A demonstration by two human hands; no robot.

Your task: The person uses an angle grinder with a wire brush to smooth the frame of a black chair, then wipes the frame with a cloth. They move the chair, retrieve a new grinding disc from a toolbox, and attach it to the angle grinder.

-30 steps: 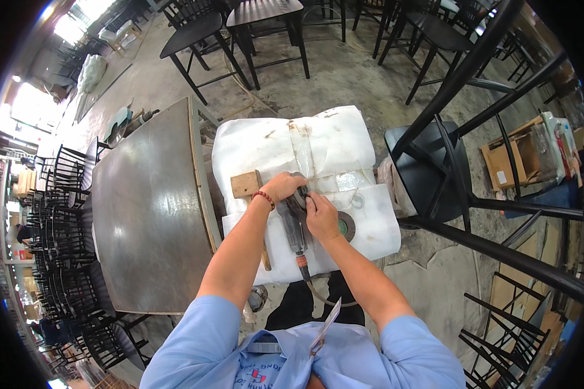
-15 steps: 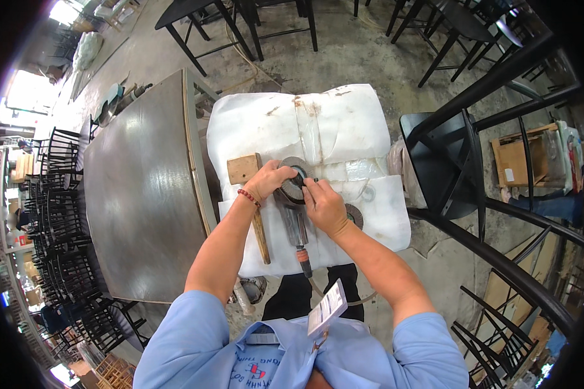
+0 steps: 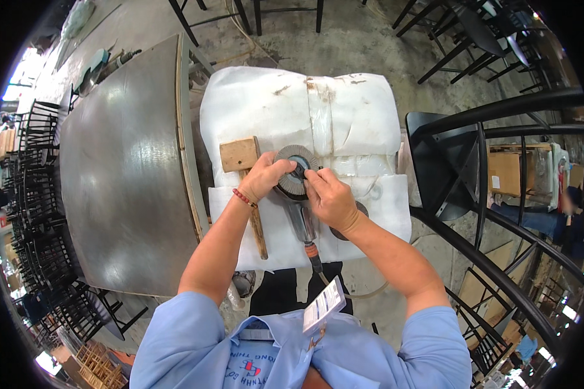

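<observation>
An air-powered angle grinder (image 3: 300,220) lies on the padded white surface, its flap disc (image 3: 308,155) face up and its metal handle pointing toward me. My left hand (image 3: 266,178) is closed around the disc's left side, thumb laid over the dark hub. From the right, my right hand (image 3: 332,200) pinches at the hub; a small dark bit shows by its fingertips, but I cannot make out what it is. A wooden mallet (image 3: 239,154) rests to the left of the grinder. Partly covered by my right wrist is a second, dark disc (image 3: 359,210).
Left of the padded surface stands a large grey-topped table (image 3: 126,175). A black chair (image 3: 444,165) is close on the right, its long legs reaching past. An air hose (image 3: 363,295) runs from the grinder's end. Stacked black chairs (image 3: 45,214) line the far left.
The view has shifted slightly. Both hands stay at the disc's hub, and the right fingers have moved a little around it. The grinder and mallet lie much as before.
</observation>
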